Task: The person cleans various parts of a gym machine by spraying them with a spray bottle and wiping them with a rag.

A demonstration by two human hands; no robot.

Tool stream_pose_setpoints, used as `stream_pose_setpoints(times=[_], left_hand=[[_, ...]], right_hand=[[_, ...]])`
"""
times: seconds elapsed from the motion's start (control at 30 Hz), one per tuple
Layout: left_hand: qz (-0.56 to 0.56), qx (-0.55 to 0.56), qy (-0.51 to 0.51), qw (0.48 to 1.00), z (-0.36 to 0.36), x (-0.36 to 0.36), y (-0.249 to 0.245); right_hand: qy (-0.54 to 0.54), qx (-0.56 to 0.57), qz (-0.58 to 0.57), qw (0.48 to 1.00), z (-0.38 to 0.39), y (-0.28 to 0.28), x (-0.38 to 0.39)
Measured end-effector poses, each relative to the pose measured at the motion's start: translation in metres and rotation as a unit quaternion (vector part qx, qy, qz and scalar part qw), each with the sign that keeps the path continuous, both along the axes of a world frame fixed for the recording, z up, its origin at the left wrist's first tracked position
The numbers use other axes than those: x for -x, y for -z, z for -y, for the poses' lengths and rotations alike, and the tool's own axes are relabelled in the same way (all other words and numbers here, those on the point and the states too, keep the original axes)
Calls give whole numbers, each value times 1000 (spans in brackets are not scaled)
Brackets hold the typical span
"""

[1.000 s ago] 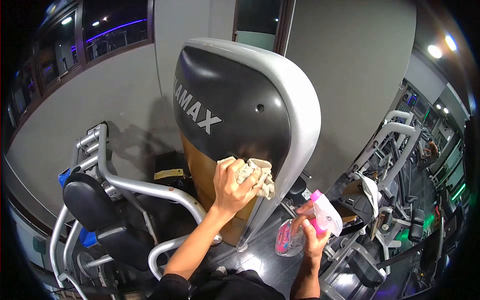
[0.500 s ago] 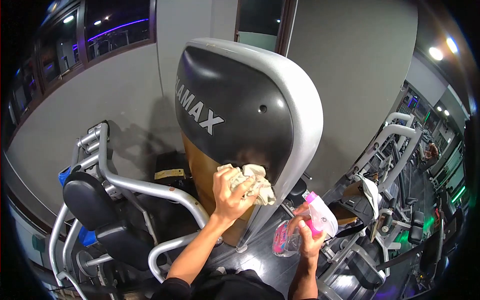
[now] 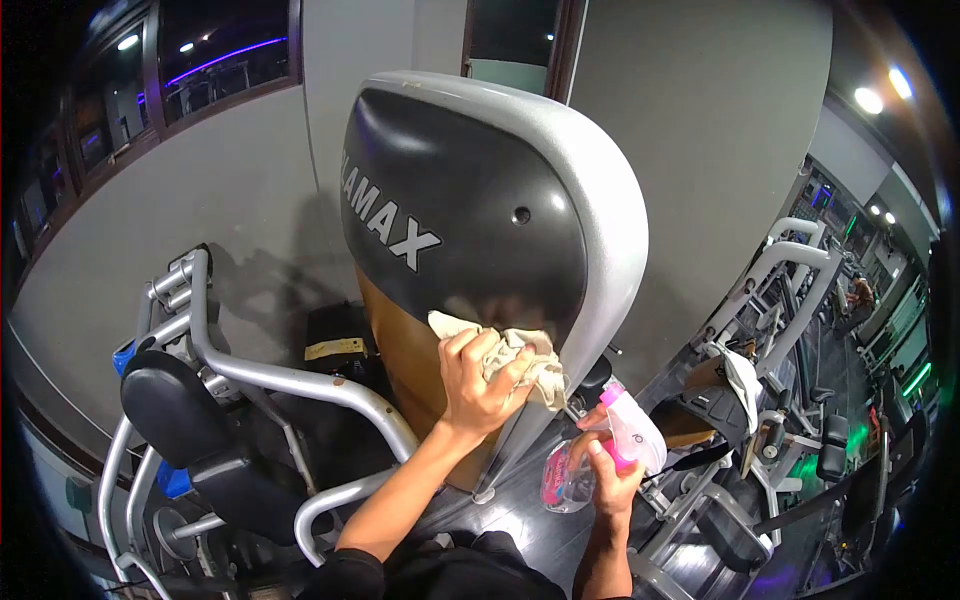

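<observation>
A crumpled cream cloth (image 3: 535, 372) is bunched under my left hand (image 3: 478, 385), whose fingers are curled into it. The cloth presses on the lower edge of the dark cover (image 3: 465, 190) of a tall gym machine, below its white lettering. My right hand (image 3: 612, 475) grips a spray bottle (image 3: 572, 478) by its neck. This bottle is clear with a pink label, and its white-and-pink trigger head (image 3: 632, 430) points up and to the left. It is held in the air to the right of the machine, apart from the cloth.
To the left stands a machine seat with black pads (image 3: 180, 405) and curved silver bars (image 3: 300, 378). A black box with a yellow label (image 3: 335, 348) lies by the wall. More gym equipment (image 3: 740, 400) fills the right side, and a person (image 3: 858, 300) is far back.
My left hand and the cloth have shifted slightly right along the cover's lower edge, and the cloth is spread a little wider. The spray bottle has moved slightly left.
</observation>
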State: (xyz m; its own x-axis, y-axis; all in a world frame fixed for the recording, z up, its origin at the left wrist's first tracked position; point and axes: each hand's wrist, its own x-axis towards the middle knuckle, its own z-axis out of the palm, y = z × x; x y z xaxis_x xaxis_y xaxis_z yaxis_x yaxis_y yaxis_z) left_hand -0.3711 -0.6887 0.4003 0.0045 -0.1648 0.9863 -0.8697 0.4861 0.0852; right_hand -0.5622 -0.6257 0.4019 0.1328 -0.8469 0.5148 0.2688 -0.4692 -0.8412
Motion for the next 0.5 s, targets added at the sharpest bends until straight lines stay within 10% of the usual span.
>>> stream_pose_setpoints(times=[0.23,0.5], left_hand=[[-18,55,-5,998,11,7,-95],[70,13,16,997,-5,22,-29]], right_hand=[[48,47,-140,988,-2,-30,-3],[-11,57,-65,996,24,-82,10]])
